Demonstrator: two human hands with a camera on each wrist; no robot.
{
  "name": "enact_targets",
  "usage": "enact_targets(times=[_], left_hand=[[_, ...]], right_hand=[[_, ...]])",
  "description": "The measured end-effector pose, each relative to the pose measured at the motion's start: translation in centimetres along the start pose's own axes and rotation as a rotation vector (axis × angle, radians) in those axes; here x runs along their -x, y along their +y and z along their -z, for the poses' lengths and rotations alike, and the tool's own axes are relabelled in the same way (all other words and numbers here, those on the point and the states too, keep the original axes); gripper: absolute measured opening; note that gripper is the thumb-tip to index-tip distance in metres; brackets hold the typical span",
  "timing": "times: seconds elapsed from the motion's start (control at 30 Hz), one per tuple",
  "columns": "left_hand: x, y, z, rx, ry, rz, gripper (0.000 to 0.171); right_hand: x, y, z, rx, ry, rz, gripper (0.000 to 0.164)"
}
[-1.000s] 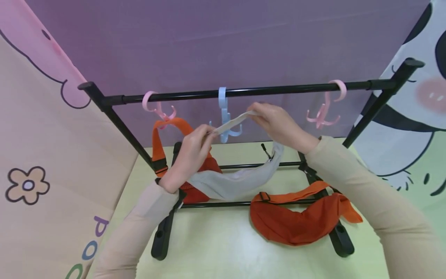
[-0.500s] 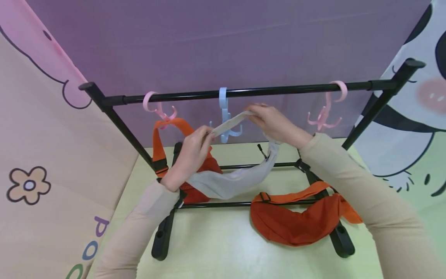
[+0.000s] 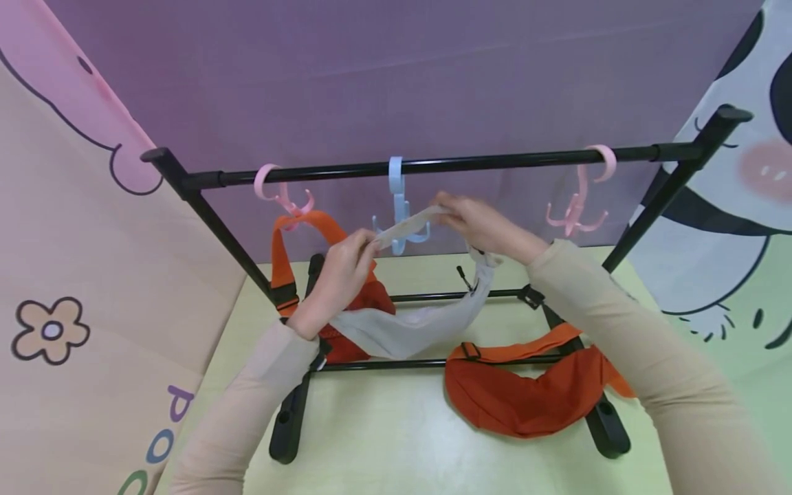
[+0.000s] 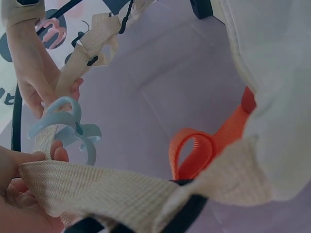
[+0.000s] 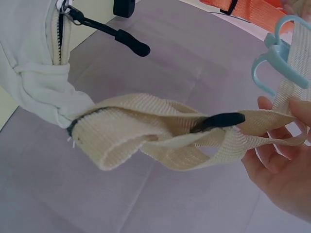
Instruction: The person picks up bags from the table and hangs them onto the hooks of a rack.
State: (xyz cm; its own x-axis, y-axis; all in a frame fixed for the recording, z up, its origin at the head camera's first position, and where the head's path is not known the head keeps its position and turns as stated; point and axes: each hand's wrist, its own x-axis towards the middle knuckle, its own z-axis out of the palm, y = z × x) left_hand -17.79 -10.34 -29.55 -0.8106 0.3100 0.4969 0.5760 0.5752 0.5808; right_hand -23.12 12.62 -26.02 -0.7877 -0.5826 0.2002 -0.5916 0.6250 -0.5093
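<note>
A white waist bag (image 3: 408, 333) hangs below both hands in the head view, its zip pull (image 3: 464, 278) showing at the right end. My left hand (image 3: 340, 275) pinches the bag's cream strap (image 3: 405, 228) on one side; my right hand (image 3: 485, 223) pinches it on the other. Between them the strap stretches across the blue hook (image 3: 398, 199), which hangs from the middle of the black bar. Seen from the left wrist, the hook's prongs (image 4: 73, 124) overlap the strap. In the right wrist view the strap (image 5: 170, 131) loops, folded, from the bag to my right hand (image 5: 282, 170).
The black rack (image 3: 495, 160) also carries a pink hook (image 3: 284, 196) at left, with an orange strap of a red waist bag (image 3: 377, 295), and another pink hook (image 3: 575, 206) at right. A second red waist bag (image 3: 526, 395) lies over the lower right bar.
My right hand has come a little down and to the left, lowering the strap against the blue hook. My left hand has dropped slightly. The white bag's right end has shifted left.
</note>
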Motion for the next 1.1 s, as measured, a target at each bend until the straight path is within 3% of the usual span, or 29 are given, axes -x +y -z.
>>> enact_targets(times=[0.33,1.1], left_hand=[[0.2,-0.6,0.0,0.006,-0.010,-0.003,0.014],[0.3,-1.6,-0.5,0.015,0.003,0.012,0.017]], right_hand=[[0.0,0.8,-0.9,-0.053,-0.043,-0.003,0.015],[0.3,1.3,-2.4,-0.069,-0.009,-0.015,0.014]])
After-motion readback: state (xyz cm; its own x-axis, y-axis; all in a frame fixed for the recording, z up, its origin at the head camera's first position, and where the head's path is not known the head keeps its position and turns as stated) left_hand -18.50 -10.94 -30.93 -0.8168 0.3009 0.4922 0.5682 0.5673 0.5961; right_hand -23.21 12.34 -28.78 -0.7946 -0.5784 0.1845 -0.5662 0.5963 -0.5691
